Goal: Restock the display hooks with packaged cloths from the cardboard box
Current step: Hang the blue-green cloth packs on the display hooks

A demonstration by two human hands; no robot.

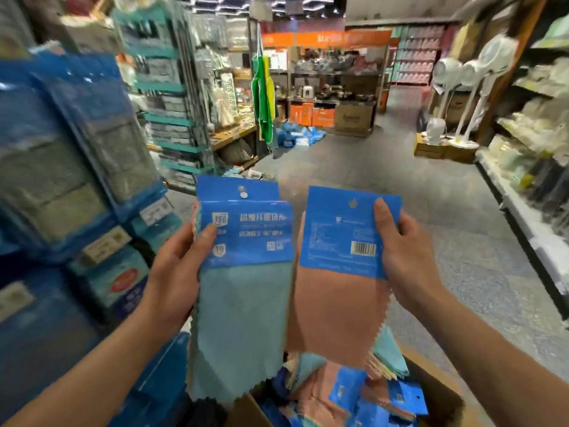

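- Packaged cloths are in both hands, held above the open brown cardboard box (437, 383), which sits low in the view with more blue-headed packs heaped inside
- left hand (181, 266) has thumb and fingers clamped on the side of a teal cloth pack with a blue printed card header (243, 303), its front towards the camera
- right hand (400, 241) pinches the edge of a salmon-pink cloth pack with the same blue header (338, 309), barcode side showing
- step in hand, as I judge it: two packs are out of the box but not yet hung
- blue-packed display rack (77, 149) stands to the left, blurred; its hooks cannot be made out
- next move likely calls for turning to that rack, flipping the pink pack front-out, and threading each header's small hang hole (241, 189) over a hook tip, one pack at a time
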